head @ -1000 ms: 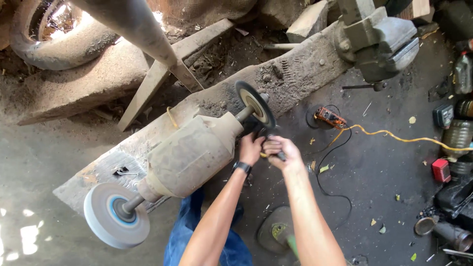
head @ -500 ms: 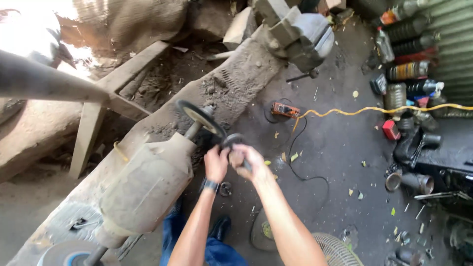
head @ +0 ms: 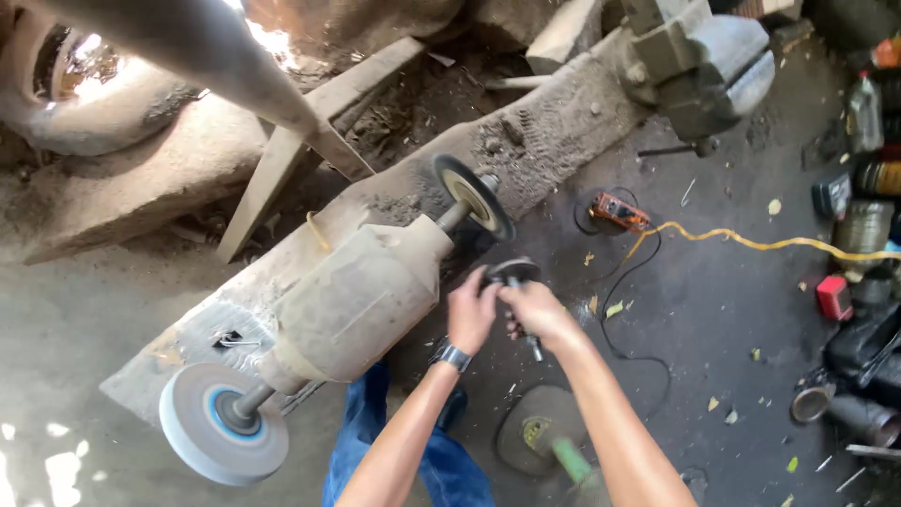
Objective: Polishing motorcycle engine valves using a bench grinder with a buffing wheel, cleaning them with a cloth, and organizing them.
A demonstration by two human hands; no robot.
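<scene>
Head view is showing me both hands closing on one small dark metal part (head: 511, 274): the left hand (head: 471, 310) is gripping its round head, and the right hand (head: 535, 312) is wrapping around its thin shaft lower down. I am seeing this part just beside the dark wheel (head: 474, 195) of the dusty bench grinder (head: 352, 296), not touching it. Further out, a pale wheel (head: 221, 437) is sitting on the other end, and an orange cable (head: 751, 244) is lying on the floor.

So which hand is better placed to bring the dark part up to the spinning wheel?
Probably the left hand: it grips the part nearest the wheel. The right hand sits farther out.
</scene>
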